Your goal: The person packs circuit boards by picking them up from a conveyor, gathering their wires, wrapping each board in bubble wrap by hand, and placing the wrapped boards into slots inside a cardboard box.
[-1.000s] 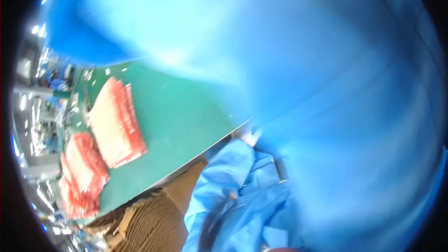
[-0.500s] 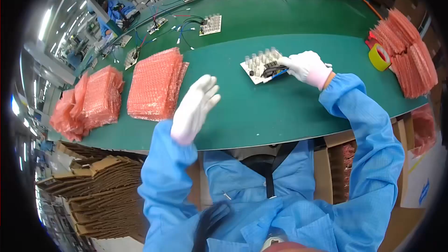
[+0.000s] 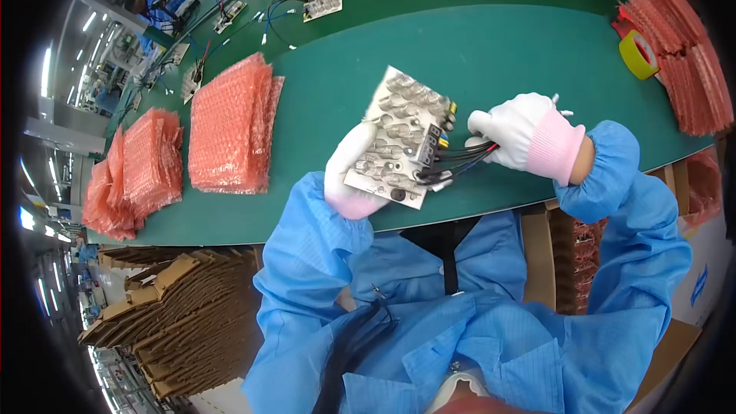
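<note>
One display [image 3: 428, 145], 8-shaped digits [image 3: 433, 138], left fingers [image 3: 359, 140] holding circuit board [image 3: 399, 132], right fingers [image 3: 481, 122] gripping wires [image 3: 463, 155]

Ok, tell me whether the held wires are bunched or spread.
Bunched: the black wires run close together from the circuit board into the right hand.

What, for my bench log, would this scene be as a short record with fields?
Left hand: white-gloved, holding the circuit board by its left side
Right hand: white-gloved, fingers closed on the black wires
Board: tilted, above the green tabletop; carries a small digit display
Left of hands: pink bubble-wrap stack
Far right: yellow tape roll beside more pink wrap
Below table, left: stacked cardboard
</note>
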A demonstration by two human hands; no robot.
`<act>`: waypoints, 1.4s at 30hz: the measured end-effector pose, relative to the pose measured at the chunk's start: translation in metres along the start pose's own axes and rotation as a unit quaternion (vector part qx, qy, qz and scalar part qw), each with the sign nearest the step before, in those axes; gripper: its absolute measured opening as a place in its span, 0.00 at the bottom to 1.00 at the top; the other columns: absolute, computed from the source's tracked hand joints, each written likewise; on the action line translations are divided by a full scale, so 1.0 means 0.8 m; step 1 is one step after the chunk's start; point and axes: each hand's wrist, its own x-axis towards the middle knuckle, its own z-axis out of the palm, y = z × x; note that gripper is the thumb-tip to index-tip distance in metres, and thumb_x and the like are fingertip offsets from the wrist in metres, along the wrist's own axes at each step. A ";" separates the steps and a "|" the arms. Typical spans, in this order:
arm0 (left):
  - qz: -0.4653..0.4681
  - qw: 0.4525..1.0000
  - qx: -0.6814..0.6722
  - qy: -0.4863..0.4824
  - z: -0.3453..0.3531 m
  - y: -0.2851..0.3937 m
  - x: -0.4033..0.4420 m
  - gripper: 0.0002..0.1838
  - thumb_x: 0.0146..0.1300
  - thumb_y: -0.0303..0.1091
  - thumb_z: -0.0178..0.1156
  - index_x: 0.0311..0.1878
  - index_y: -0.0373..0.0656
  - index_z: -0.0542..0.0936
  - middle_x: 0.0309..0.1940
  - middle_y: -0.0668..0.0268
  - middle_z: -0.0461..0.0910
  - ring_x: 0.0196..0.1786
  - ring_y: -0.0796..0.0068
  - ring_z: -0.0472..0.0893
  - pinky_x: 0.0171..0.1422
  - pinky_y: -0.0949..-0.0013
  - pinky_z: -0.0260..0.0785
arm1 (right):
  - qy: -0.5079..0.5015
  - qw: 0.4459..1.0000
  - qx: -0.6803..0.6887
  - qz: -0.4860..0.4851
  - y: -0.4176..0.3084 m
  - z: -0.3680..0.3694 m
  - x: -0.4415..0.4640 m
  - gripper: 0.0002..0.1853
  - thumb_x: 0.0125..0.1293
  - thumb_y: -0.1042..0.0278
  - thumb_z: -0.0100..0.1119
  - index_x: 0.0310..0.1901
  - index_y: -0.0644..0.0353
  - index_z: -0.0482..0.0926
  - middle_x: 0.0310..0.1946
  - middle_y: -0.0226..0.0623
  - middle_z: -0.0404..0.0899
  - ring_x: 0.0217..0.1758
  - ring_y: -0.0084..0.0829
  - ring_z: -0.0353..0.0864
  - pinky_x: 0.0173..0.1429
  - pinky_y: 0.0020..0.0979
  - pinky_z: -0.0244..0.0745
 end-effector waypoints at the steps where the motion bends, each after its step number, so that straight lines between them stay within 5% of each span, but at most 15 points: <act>1: 0.028 0.999 0.031 0.015 0.001 0.005 -0.005 0.34 0.67 0.49 0.45 0.70 0.40 0.51 0.66 0.50 0.59 0.64 0.48 0.65 0.63 0.38 0.61 | -0.057 0.998 0.014 0.015 -0.003 0.001 0.003 0.11 0.57 0.59 0.59 0.39 0.52 0.76 0.20 0.39 0.77 0.25 0.43 0.78 0.27 0.39 0.72; 6: 0.139 0.989 0.051 -0.011 0.000 0.020 -0.019 0.37 0.64 0.48 0.53 0.69 0.37 0.53 0.63 0.50 0.63 0.60 0.48 0.70 0.64 0.44 0.63 | -0.113 0.956 0.269 0.036 -0.006 0.009 0.029 0.11 0.60 0.62 0.55 0.36 0.61 0.78 0.17 0.43 0.75 0.20 0.36 0.78 0.26 0.33 0.74; 7: 0.139 0.989 0.052 -0.007 -0.005 0.020 -0.025 0.37 0.64 0.48 0.53 0.69 0.37 0.53 0.63 0.50 0.63 0.60 0.48 0.70 0.64 0.44 0.63 | -0.211 0.875 0.391 0.190 -0.021 -0.004 0.032 0.11 0.63 0.64 0.53 0.40 0.63 0.76 0.15 0.33 0.71 0.15 0.24 0.73 0.19 0.25 0.69; 11: 0.212 0.975 0.064 -0.008 -0.022 0.020 -0.037 0.41 0.59 0.49 0.58 0.69 0.38 0.53 0.64 0.52 0.62 0.63 0.53 0.68 0.64 0.48 0.63 | -0.243 0.756 0.584 0.169 -0.041 -0.010 0.021 0.16 0.68 0.60 0.48 0.49 0.63 0.71 0.17 0.24 0.66 0.13 0.14 0.63 0.15 0.19 0.61; 12: 0.244 0.967 0.073 -0.016 -0.022 0.021 -0.038 0.42 0.58 0.49 0.59 0.69 0.39 0.53 0.64 0.53 0.62 0.63 0.55 0.67 0.64 0.50 0.63 | -0.241 0.756 0.584 0.171 -0.044 -0.009 0.016 0.16 0.68 0.60 0.48 0.49 0.63 0.71 0.17 0.24 0.66 0.13 0.14 0.63 0.15 0.19 0.61; 14: 0.247 0.964 0.094 -0.009 -0.019 0.024 -0.039 0.43 0.56 0.48 0.61 0.69 0.39 0.53 0.64 0.54 0.62 0.63 0.56 0.67 0.64 0.50 0.63 | -0.167 0.603 0.766 0.146 -0.047 -0.008 0.007 0.16 0.68 0.59 0.48 0.46 0.66 0.71 0.18 0.25 0.66 0.12 0.13 0.60 0.14 0.18 0.56; 18: 0.246 0.958 0.147 0.006 -0.013 0.024 -0.045 0.46 0.52 0.41 0.67 0.69 0.40 0.53 0.62 0.55 0.63 0.63 0.58 0.68 0.63 0.51 0.64 | -0.069 0.588 0.765 0.253 -0.054 0.019 0.010 0.14 0.68 0.60 0.48 0.44 0.65 0.70 0.21 0.27 0.67 0.13 0.13 0.59 0.15 0.19 0.53; 23: 0.249 0.941 0.220 0.064 -0.012 0.022 -0.041 0.47 0.49 0.43 0.69 0.68 0.38 0.53 0.61 0.54 0.64 0.60 0.59 0.70 0.62 0.56 0.66 | 0.006 0.626 0.718 0.304 -0.056 0.020 0.011 0.15 0.68 0.61 0.47 0.46 0.66 0.70 0.23 0.29 0.70 0.14 0.14 0.61 0.15 0.18 0.55; 28: 0.228 0.951 0.200 0.049 -0.001 0.021 -0.037 0.48 0.50 0.47 0.68 0.68 0.37 0.53 0.61 0.54 0.65 0.62 0.57 0.68 0.67 0.56 0.61 | -0.233 0.706 0.640 0.193 -0.043 -0.001 0.011 0.15 0.66 0.57 0.50 0.40 0.62 0.76 0.16 0.24 0.68 0.15 0.13 0.61 0.17 0.18 0.56; 33: 0.012 0.998 -0.017 -0.053 -0.013 0.032 -0.028 0.39 0.63 0.54 0.52 0.70 0.44 0.51 0.65 0.50 0.61 0.65 0.46 0.64 0.63 0.32 0.56 | 0.014 0.889 0.457 0.040 -0.023 0.016 0.016 0.18 0.58 0.56 0.63 0.41 0.61 0.74 0.16 0.37 0.74 0.19 0.29 0.75 0.24 0.30 0.69; 36: -0.046 0.995 0.070 -0.051 -0.036 0.038 -0.026 0.40 0.62 0.53 0.53 0.69 0.38 0.52 0.61 0.44 0.64 0.57 0.44 0.72 0.51 0.46 0.74 | 0.120 0.978 0.154 -0.069 -0.017 0.004 0.018 0.27 0.52 0.54 0.68 0.50 0.54 0.69 0.17 0.41 0.76 0.21 0.39 0.79 0.25 0.35 0.72; 37: -0.028 0.984 0.171 -0.045 -0.030 0.032 -0.028 0.41 0.61 0.53 0.55 0.68 0.36 0.53 0.59 0.42 0.65 0.52 0.51 0.76 0.45 0.60 0.78 | 0.011 0.998 0.059 0.007 -0.025 -0.018 0.024 0.37 0.47 0.52 0.71 0.57 0.48 0.61 0.18 0.43 0.76 0.24 0.47 0.79 0.27 0.40 0.73; 40: -0.169 0.834 0.524 0.009 -0.019 0.039 -0.018 0.48 0.52 0.48 0.66 0.70 0.36 0.52 0.61 0.53 0.66 0.58 0.70 0.70 0.56 0.70 0.66 | 0.012 0.999 0.031 0.010 -0.026 -0.034 0.028 0.42 0.43 0.57 0.73 0.60 0.50 0.60 0.20 0.43 0.77 0.29 0.46 0.81 0.31 0.40 0.75; 41: -0.106 0.922 0.366 -0.070 0.009 0.045 -0.022 0.48 0.47 0.41 0.68 0.69 0.40 0.55 0.62 0.59 0.64 0.61 0.71 0.66 0.63 0.67 0.60 | 0.012 0.999 0.030 0.011 -0.022 -0.033 0.030 0.42 0.43 0.57 0.73 0.60 0.50 0.60 0.20 0.43 0.77 0.29 0.46 0.81 0.31 0.40 0.75; 42: -0.114 0.911 0.392 -0.063 0.008 0.037 -0.026 0.46 0.44 0.39 0.68 0.68 0.44 0.58 0.60 0.57 0.64 0.62 0.65 0.67 0.64 0.65 0.61 | -0.054 0.995 0.080 -0.014 -0.016 -0.030 0.036 0.42 0.42 0.58 0.73 0.60 0.52 0.61 0.22 0.44 0.78 0.29 0.47 0.81 0.32 0.40 0.75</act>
